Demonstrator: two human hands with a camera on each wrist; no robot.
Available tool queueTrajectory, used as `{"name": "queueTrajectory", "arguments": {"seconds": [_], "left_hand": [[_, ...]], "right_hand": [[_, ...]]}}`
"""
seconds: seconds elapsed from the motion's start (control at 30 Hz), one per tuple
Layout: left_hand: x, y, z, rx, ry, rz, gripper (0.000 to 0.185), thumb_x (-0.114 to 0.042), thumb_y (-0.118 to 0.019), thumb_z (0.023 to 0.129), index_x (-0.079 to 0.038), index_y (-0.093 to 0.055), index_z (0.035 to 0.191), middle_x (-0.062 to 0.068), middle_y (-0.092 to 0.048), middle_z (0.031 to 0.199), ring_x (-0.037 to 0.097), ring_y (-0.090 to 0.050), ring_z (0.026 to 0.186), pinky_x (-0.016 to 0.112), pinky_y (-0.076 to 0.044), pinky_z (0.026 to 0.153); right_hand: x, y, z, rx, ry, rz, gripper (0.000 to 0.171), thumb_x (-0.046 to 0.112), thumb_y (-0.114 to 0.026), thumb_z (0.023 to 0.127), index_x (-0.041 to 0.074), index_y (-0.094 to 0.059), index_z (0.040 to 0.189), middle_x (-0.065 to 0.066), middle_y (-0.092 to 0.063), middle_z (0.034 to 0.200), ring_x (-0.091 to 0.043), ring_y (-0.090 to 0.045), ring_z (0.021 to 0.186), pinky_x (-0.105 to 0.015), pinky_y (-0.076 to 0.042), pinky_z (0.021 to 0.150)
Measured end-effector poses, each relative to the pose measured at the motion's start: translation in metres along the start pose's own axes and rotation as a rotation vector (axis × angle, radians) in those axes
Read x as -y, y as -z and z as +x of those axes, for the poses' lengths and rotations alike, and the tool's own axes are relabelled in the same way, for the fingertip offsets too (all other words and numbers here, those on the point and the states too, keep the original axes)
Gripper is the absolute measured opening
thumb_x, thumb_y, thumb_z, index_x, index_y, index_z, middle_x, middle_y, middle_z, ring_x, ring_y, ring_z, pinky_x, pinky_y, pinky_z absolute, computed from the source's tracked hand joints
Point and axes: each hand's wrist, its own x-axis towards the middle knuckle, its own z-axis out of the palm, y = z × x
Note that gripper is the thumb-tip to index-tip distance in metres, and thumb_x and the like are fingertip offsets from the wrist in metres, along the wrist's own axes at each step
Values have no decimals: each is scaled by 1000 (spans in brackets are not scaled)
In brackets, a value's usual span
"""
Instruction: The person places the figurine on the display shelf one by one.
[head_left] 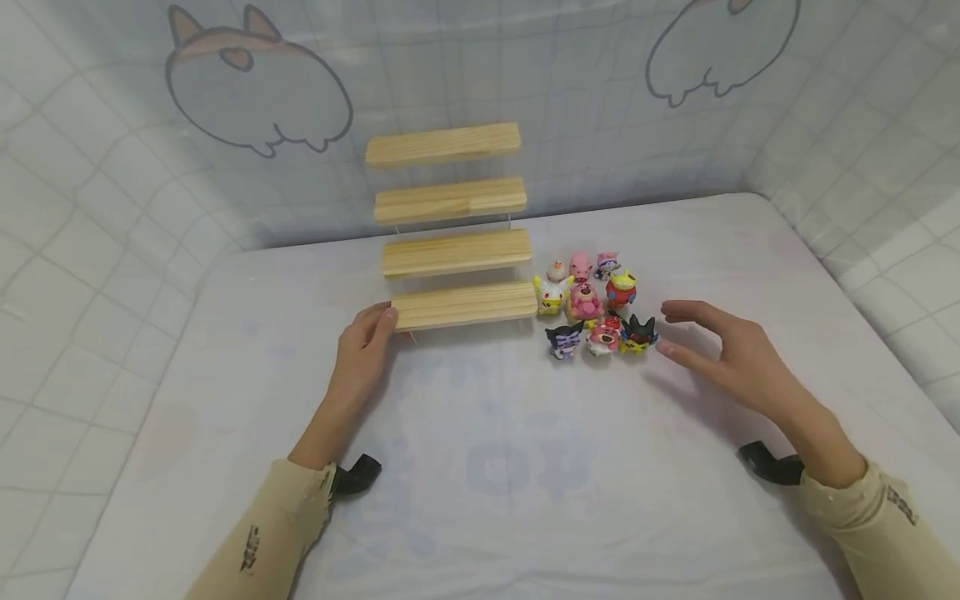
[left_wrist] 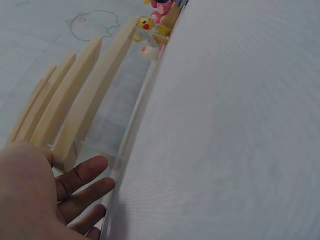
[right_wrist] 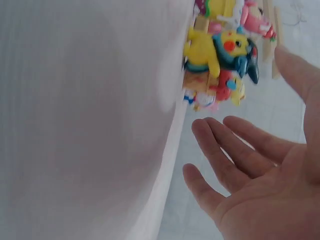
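A tiered display stand (head_left: 463,307) with wooden shelves and clear supports stands at the back of the table. My left hand (head_left: 365,346) holds the left end of its lowest shelf, with the thumb at the front corner. In the left wrist view, the fingers (left_wrist: 90,192) extend below the shelf's end, beside a clear side piece. My right hand (head_left: 738,358) is held over the table with fingers spread, holding nothing. Just left of it sits a cluster of small toy figures, nearest a yellow figure with a dark hood (right_wrist: 220,52). A pink bear figure (head_left: 585,302) is in their middle.
A purple-and-black figure (head_left: 564,340) stands at the group's front left, close to the stand's right end. White cloth (head_left: 465,467) covers the table. Tile-patterned cloth walls (head_left: 585,108) enclose the back and sides.
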Motion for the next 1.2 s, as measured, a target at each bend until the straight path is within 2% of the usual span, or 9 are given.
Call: {"name": "queueTrajectory", "arguments": {"seconds": [0.1,0.23,0.33,0.37,0.53,0.73,0.83,1.03,1.2], "left_hand": [[0,0,0,-3,-3,1,58,-48,-46,112,2,-75,106,18,-54,154,37,-44,150,55,-31,125],[0,0,0,-9,-5,1,57,-47,-46,112,2,-74,119,18,-55,154,37,-44,150,54,-32,125],[0,0,0,-15,-8,2,57,-47,-46,112,2,-73,120,19,-55,154,37,-45,150,55,-32,125],[0,0,0,-16,-10,1,57,-47,-46,112,2,-74,117,19,-55,154,37,-45,149,55,-32,125],[-1,0,1,-21,-15,-3,57,-46,-46,112,2,-75,101,19,-56,153,37,-46,148,54,-32,125],[-1,-2,1,-22,-14,-18,52,-42,-48,112,2,-75,102,20,-58,150,37,-49,146,52,-33,124],[-2,-2,0,-20,-16,-13,51,-41,-48,112,2,-75,104,20,-58,150,37,-49,145,53,-33,124],[-3,-1,-1,-25,-19,3,50,-40,-48,112,2,-74,116,21,-58,149,38,-49,145,53,-34,123],[-4,0,-2,-23,-13,6,52,-39,-48,112,4,-68,133,21,-58,150,38,-49,146,53,-34,124]], "right_hand": [[5,-4,-1,-14,0,41,56,31,-82,94,20,-61,144,-7,-69,138,-32,-62,131,-60,-45,110],[9,-10,1,-22,5,69,54,27,-84,92,19,-64,141,-5,-71,134,-27,-67,125,-24,-49,109],[9,-13,4,-26,36,87,53,21,-85,91,15,-65,139,-8,-73,131,-30,-70,119,-8,-47,101],[9,-15,5,-28,53,95,53,19,-86,90,13,-65,139,-10,-73,130,-32,-71,117,-6,-46,99],[9,-20,7,-38,96,123,52,13,-87,88,9,-67,136,-15,-74,126,-36,-74,110,-3,-46,94],[11,-25,9,-64,59,107,46,15,-88,88,11,-71,130,-13,-76,120,-35,-75,107,-5,-49,92],[11,-27,8,-88,53,99,44,16,-89,87,13,-72,128,-11,-77,117,-29,-75,105,-5,-49,92],[12,-28,7,-129,79,90,42,13,-90,84,13,-74,123,-8,-78,111,-1,-70,98,-8,-52,90],[13,-24,9,-137,84,118,40,5,-90,83,11,-75,119,-6,-78,108,1,-71,92,-7,-52,88]]}}
